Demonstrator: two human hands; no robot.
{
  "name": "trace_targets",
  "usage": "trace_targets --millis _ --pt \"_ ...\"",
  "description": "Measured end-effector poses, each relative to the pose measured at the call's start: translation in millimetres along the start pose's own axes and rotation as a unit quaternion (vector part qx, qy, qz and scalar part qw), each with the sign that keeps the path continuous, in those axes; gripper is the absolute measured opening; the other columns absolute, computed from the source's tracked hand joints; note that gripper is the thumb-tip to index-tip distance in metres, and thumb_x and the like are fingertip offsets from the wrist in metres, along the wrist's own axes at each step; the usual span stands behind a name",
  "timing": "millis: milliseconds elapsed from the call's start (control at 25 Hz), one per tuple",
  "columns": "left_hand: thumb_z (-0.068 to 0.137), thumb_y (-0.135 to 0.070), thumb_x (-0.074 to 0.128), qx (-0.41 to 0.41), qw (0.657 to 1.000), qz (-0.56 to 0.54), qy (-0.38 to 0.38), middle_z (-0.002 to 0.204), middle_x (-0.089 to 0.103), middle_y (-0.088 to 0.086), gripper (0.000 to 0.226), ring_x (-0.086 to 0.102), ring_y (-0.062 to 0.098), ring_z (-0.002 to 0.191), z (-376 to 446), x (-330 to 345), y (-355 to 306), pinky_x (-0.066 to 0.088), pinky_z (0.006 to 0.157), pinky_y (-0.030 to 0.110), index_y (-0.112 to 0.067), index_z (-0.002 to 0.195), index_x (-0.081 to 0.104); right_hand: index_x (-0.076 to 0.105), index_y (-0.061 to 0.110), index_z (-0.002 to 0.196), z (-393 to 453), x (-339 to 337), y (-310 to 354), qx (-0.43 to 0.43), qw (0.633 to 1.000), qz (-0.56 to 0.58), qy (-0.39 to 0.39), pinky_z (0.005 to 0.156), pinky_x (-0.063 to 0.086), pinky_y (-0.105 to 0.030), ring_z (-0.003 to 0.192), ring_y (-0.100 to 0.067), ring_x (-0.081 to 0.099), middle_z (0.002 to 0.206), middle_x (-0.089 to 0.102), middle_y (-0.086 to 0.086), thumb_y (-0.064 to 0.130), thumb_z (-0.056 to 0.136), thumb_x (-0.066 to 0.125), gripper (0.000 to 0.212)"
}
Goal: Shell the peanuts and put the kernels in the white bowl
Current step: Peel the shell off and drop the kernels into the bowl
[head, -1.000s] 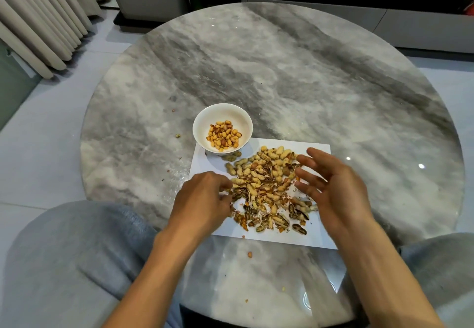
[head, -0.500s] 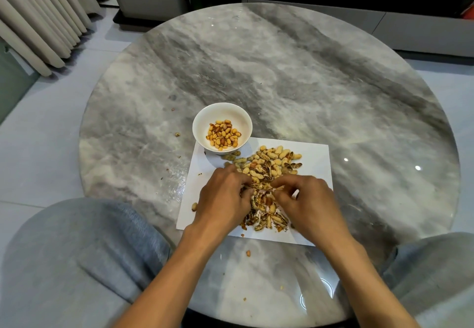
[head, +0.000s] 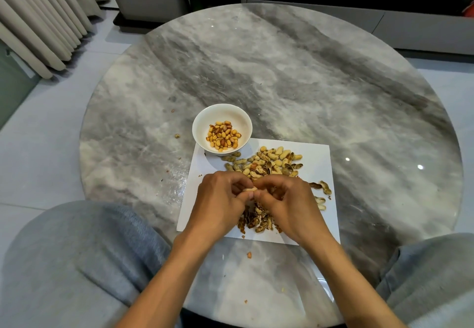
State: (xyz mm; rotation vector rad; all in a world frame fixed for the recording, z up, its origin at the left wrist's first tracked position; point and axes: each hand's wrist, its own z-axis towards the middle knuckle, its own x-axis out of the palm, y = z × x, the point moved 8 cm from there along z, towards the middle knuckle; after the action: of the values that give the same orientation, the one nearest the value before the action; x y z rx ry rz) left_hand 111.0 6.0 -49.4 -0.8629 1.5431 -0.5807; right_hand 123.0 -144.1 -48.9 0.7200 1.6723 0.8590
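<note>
Fingers of left hand (head: 218, 199) and right hand (head: 284, 203) pinch peanut (head: 249, 189), long axis left-right.

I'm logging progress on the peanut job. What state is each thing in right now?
White bowl: upright, partly filled with kernels.
Whole peanuts: heaped on the paper, unshelled.
Empty shells: piled near the hands.
Left hand: pinching a peanut.
Right hand: pinching the same peanut.

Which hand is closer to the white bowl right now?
Left. The left hand sits just below the white bowl, almost directly under it in the head view. The right hand is further right, over the shells.
</note>
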Motion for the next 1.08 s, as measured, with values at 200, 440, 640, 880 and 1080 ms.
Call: trace_targets --millis 200,440,640,880,1080 --pt "0.076 -0.011 0.085 -0.018 0.993 -0.116 0.000 0.071 0.068 -0.015 0.028 0.062 -0.002 0.067 -1.7 -5.1 -4.0 0.053 0.064 0.015 -0.036 0.076 0.072 0.078 0.015 0.088 -0.5 -12.4 -12.5 0.092 0.981 0.168 -0.035 0.056 0.045 -0.013 0.059 0.001 0.060 0.066 0.070 0.014 0.013 0.088 0.074 0.005" --pt "0.077 0.001 0.080 0.043 0.967 -0.251 0.006 0.087 0.076 0.000 0.029 0.070 0.012 0.079 -1.5 -10.9 -18.3 0.058 0.076 0.024 -0.022 0.093 0.077 0.080 0.010 0.085 -4.9 1.8 -3.1 0.141 0.919 0.363 0.058 0.059 0.053 -0.027 0.064 -0.015 0.059 0.073 0.068 -0.012 0.012 0.085 0.070 0.010" --pt "0.080 -0.002 0.078 0.090 0.950 -0.298 0.028 0.095 0.075 -0.002 0.022 0.071 0.019 0.088 -0.6 -18.8 -28.9 0.059 0.080 0.040 -0.020 0.093 0.079 0.078 0.002 0.087 -8.9 0.8 7.8 0.156 0.863 0.470 0.099 0.061 0.056 -0.027 0.063 -0.018 0.062 0.076 0.068 -0.017 0.011 0.077 0.069 0.017" --pt "0.082 -0.017 0.072 0.141 0.960 -0.222 0.094 0.101 0.064 -0.009 0.016 0.064 0.011 0.098 3.1 -14.5 -31.2 0.048 0.074 0.020 -0.020 0.097 0.079 0.076 -0.004 0.092 -11.9 2.8 10.0 0.159 0.877 0.433 0.134 0.067 0.061 -0.028 0.064 -0.017 0.064 0.076 0.068 -0.015 0.012 0.079 0.068 0.023" --pt "0.084 -0.017 0.071 0.146 0.959 -0.208 0.123 0.096 0.064 -0.012 0.015 0.063 0.008 0.091 4.2 -15.2 -34.6 0.050 0.077 0.024 -0.021 0.097 0.078 0.078 -0.001 0.087 -19.5 13.5 9.8 0.218 0.831 0.481 0.174 0.071 0.062 -0.031 0.067 -0.017 0.066 0.083 0.070 -0.019 0.012 0.081 0.067 0.018"
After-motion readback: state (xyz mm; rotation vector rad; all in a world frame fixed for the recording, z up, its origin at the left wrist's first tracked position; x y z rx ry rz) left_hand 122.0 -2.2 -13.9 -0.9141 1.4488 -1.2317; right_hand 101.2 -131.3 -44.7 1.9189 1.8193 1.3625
